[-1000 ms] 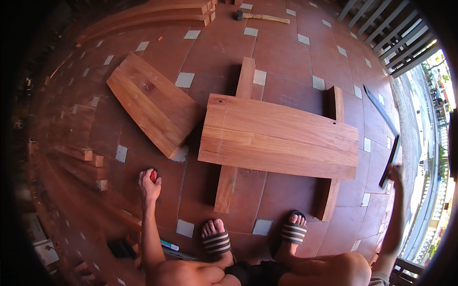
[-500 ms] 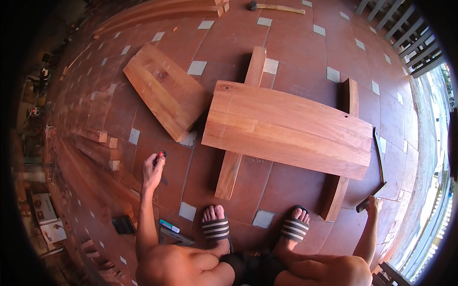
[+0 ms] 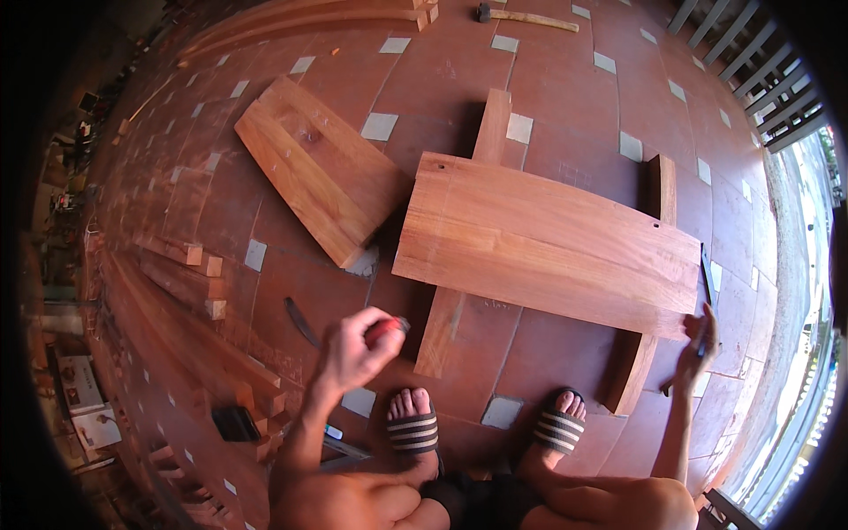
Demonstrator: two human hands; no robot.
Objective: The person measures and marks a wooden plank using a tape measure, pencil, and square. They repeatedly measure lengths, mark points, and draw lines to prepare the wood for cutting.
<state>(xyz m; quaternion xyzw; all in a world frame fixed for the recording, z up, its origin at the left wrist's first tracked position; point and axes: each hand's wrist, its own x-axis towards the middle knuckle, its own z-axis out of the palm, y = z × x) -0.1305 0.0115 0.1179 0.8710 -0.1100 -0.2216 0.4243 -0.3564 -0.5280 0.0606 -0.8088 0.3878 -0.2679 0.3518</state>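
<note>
My left hand (image 3: pixel 353 353) is closed around a red-and-black handle (image 3: pixel 385 332), above the floor near the plank's left support. A dark curved strip (image 3: pixel 302 321) shows on the other side of that fist; whether it joins the handle I cannot tell. With my right hand (image 3: pixel 693 360) I hold a dark carpenter's square (image 3: pixel 709 276), its long arm along the right end of a thick wooden plank (image 3: pixel 548 243). That plank has a small dark hole near each far corner. It rests across two wooden bars, the left one (image 3: pixel 442 331) and the right one (image 3: pixel 632 375).
A second thick board (image 3: pixel 318 168) lies angled at the left. Several long beams (image 3: pixel 190 327) lie farther left, near a black case (image 3: pixel 235 424). A mallet (image 3: pixel 530 19) and more beams (image 3: pixel 309 19) lie at the back. My sandalled feet flank the near floor; a slatted railing (image 3: pixel 751 66) stands far right.
My left hand has moved right and nearer with the handle. My right hand has moved up, bringing the square in against the plank's right end. The view has shifted slightly.
</note>
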